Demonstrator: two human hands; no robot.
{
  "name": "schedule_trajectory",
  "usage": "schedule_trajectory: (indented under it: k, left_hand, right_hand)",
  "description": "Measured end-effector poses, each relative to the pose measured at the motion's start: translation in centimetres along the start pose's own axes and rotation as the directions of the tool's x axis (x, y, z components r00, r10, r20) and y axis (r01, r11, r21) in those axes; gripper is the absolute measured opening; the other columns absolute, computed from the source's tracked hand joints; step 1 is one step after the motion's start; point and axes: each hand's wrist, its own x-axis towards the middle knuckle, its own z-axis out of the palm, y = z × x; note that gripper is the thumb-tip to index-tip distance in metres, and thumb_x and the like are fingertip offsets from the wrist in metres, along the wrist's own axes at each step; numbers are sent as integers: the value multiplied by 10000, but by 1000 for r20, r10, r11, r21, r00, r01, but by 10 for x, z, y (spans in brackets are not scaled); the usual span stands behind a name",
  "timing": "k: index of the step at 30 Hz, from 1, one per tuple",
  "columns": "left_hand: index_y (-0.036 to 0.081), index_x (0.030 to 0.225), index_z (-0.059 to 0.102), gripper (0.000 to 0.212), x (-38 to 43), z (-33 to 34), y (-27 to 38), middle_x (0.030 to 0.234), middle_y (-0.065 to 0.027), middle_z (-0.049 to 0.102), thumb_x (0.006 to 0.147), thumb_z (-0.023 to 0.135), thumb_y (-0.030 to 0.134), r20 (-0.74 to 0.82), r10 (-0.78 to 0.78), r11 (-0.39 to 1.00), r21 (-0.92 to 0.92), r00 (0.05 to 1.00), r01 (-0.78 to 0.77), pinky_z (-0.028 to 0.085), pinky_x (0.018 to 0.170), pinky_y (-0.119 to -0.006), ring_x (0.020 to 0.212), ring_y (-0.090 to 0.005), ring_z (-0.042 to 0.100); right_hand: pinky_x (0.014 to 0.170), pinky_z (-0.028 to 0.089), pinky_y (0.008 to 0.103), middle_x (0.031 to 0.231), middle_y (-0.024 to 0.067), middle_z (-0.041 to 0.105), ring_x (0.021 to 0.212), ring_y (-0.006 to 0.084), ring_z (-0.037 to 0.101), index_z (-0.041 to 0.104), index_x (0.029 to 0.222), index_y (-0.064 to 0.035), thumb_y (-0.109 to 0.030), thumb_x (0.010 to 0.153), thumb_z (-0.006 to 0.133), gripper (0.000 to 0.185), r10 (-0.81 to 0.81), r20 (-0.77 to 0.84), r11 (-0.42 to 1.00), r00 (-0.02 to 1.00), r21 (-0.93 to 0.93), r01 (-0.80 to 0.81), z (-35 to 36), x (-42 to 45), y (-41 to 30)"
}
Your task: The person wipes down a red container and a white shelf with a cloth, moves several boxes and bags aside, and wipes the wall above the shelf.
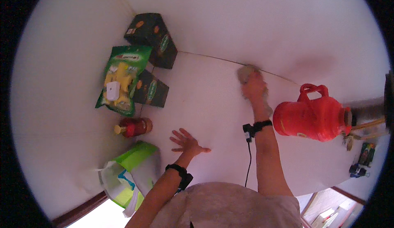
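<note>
My right hand (255,85) presses a greyish cloth (245,73) down on the white tabletop (206,105), close to the seam where it meets the wall. Motion blurs the hand and cloth, and part of the cloth trails beside the wrist. Fingers spread wide, my left hand (188,145) rests on or just over the tabletop, nearer to my body, and holds nothing. To the right of my right forearm is a red thermos flask (307,118) with a looped handle. A bottle with a gold cap (135,127) stands to the left of my left hand.
Two dark boxes (164,48) (154,89) stand at the left back. A green food packet (123,77) leans on them, with a small white object (113,90) on its front. A green-and-white bag (147,157) sits beside my left forearm. A binder clip (358,170) lies far right.
</note>
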Motion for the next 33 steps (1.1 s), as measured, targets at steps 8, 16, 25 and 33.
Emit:
schedule_trajectory:
  k: [8,16,25,33]
  left_hand:
    - [-19,1402,-255,1604,-7,-8,-1,1443,-328,-286,438,881,576,39,37,999,-9,999,-37,88,872,-835,1290,-603,-223]
    - [-38,1402,-238,1595,-3,-6,-6,1424,-345,-306,442,884,564,33,53,998,-16,998,-53,64,852,-845,1279,-611,-239]
    - [-38,1397,-250,1599,1,-2,-7,1420,-352,-307,441,890,549,2,74,995,-62,997,-74,43,863,-839,1277,-611,-242]
    - [-28,1402,-245,1612,2,0,-4,1418,-360,-300,424,886,573,13,60,998,0,998,-60,72,858,-841,1277,-608,-245]
  right_hand:
    - [883,464,527,1285,198,481,1194,378,467,426,1278,-42,-276,741,656,630,393,-10,920,920,13,-392,-2,-17,-13]
    - [888,418,578,1435,107,356,1305,354,335,402,1360,-222,-265,704,697,720,-531,-43,844,846,61,533,66,-5,-207]
    - [848,432,554,1417,44,410,1278,326,379,499,1297,-287,-118,693,639,642,-707,13,707,707,37,706,67,-23,-229]
    - [839,411,492,1341,8,495,1269,263,411,670,1028,-244,-90,628,672,428,-939,47,335,342,353,873,34,-168,-132]
